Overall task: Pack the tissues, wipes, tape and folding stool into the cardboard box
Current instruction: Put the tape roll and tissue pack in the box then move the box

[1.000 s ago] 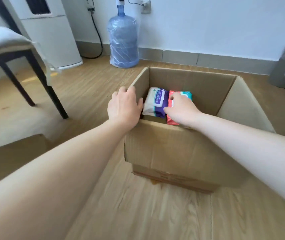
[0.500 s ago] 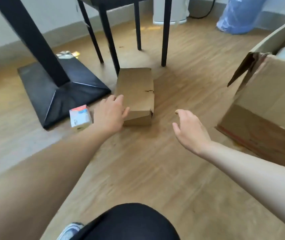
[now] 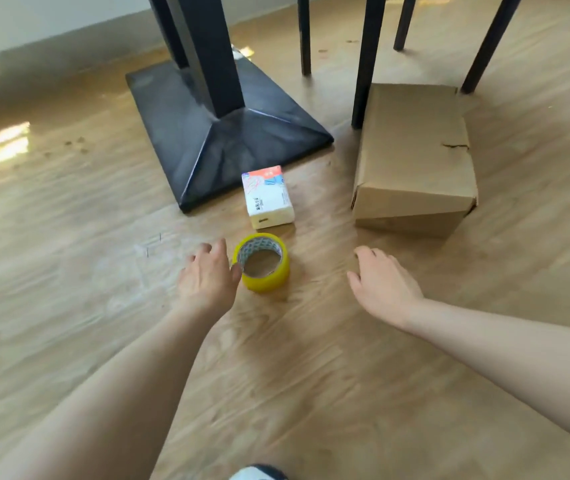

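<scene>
A roll of yellow tape (image 3: 262, 262) is seen lying flat on the wooden floor (image 3: 68, 271), its cardboard core facing up. It is taken here as the landmark.

The left hand (image 3: 207, 277) is placed just to the left of the tape, palm down, with the forearm stretched forward from the lower left. Its fingers are loosely spread and curled a little; the thumb is set against the tape's near left rim, but nothing is gripped, and the hand is held open.

The right hand (image 3: 382, 284) is held to the right of the tape, apart from it, palm down above the floor. Its fingers are relaxed and slightly bent, nothing is held in it, and its forearm is extended in from the right edge.

Just beyond the tape a small pack of tissues (image 3: 268, 197) is found, white with an orange end, lying on the floor close to the tape; whether they touch cannot be told. Beyond the tissues and to the left, the black base of a table (image 3: 214, 133) is seen, with its column rising out of view.

Beyond the tape and to the right, a closed small brown carton (image 3: 415, 157) is set on the floor, with dark chair legs (image 3: 365, 60) beside and behind it.

At the bottom edge, nearer than the tape, part of a shoe (image 3: 259, 473) is visible.
</scene>
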